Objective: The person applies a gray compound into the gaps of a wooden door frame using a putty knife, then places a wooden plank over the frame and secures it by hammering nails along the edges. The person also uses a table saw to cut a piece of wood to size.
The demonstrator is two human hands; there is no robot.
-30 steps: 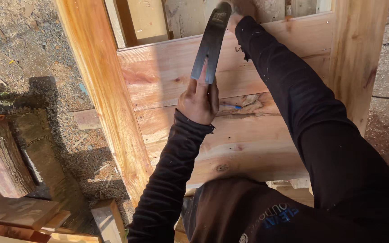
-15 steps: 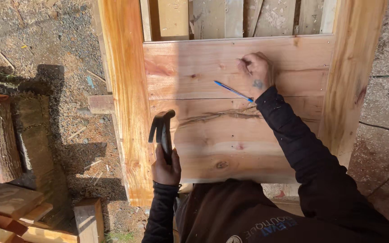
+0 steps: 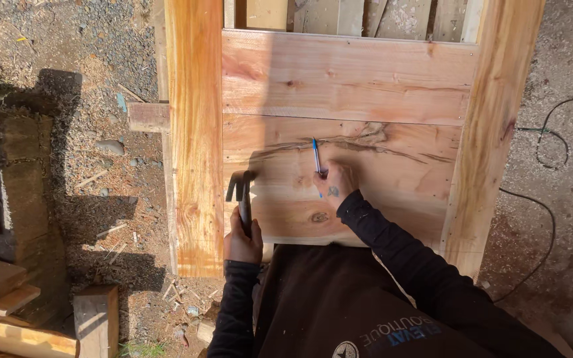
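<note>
While the sun throws hard shadows over the gravel ground (image 3: 87, 40) at the far left, a stack of lumber (image 3: 8, 298) and a short wood block (image 3: 95, 321) sit in the lower left corner, with a weathered timber (image 3: 24, 179) standing above them. A small wood stub (image 3: 148, 117) sticks out from the left post (image 3: 195, 132), which runs top to bottom and glows orange in the light. Just right of that post, the left hand (image 3: 242, 238) is wrapped tight around the handle of a hammer (image 3: 241, 192); its dark claw head points up and lies against the lower boards. Across the middle, wide pale boards (image 3: 346, 79) are stacked edge to edge between the two posts, one of them marked by a dark wavy grain streak (image 3: 366, 140). Near the centre, the right hand (image 3: 335, 185) is closed on a blue pen (image 3: 316, 156), pinched in the fingers with its upper end rising toward the streak, the hand resting on the board. Both sleeves are dark. Further right stands the right post (image 3: 492, 126), and beyond it a black cable (image 3: 545, 219) curls across the grey ground
</note>
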